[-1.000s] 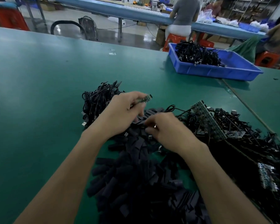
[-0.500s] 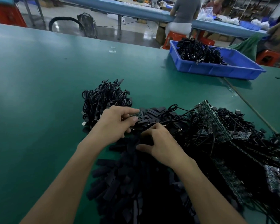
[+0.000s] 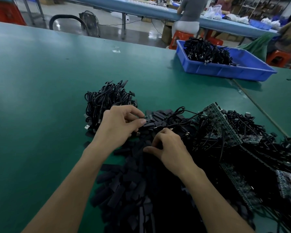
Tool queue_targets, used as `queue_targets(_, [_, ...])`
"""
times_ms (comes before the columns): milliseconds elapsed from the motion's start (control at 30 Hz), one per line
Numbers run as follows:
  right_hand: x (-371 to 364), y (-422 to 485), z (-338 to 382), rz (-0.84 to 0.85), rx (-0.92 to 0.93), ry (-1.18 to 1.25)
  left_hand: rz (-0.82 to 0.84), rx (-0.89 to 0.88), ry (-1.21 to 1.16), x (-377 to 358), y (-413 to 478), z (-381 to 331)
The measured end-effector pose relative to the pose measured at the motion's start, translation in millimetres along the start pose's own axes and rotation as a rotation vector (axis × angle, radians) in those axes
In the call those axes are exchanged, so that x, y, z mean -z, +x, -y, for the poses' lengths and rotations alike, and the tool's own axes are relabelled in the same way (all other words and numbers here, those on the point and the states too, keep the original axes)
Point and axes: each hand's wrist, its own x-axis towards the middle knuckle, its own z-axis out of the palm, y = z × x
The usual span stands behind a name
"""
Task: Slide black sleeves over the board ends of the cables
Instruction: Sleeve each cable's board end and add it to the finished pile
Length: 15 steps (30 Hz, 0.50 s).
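Note:
My left hand (image 3: 119, 126) pinches the small green board end (image 3: 148, 117) of a black cable (image 3: 180, 113) between thumb and fingers, just above the heap of black sleeves (image 3: 129, 185). My right hand (image 3: 168, 148) lies lower, on the sleeve heap, with fingers curled down into the sleeves; what its fingertips hold is hidden. A tangle of cables with green boards (image 3: 225, 130) lies to the right of both hands.
A bundle of coiled black cables (image 3: 107, 100) sits behind my left hand. A blue tray (image 3: 225, 69) with more cables stands at the far right on the green table (image 3: 40, 98). A person sits at another bench beyond.
My left hand has lowered the board end toward the sleeve heap. My right hand has shifted nearer and lower onto the sleeves.

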Motion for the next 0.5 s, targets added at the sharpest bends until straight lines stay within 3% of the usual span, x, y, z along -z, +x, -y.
queue_targets(267, [4, 4, -9, 0.140, -0.007, -0.056, 0.024, -0.012, 0.049, 0, 1, 4])
queue_targets(500, [3, 1, -11, 0.029, 0.005, -0.022, 0.037, -0.031, 0.092, -3, 0, 6])
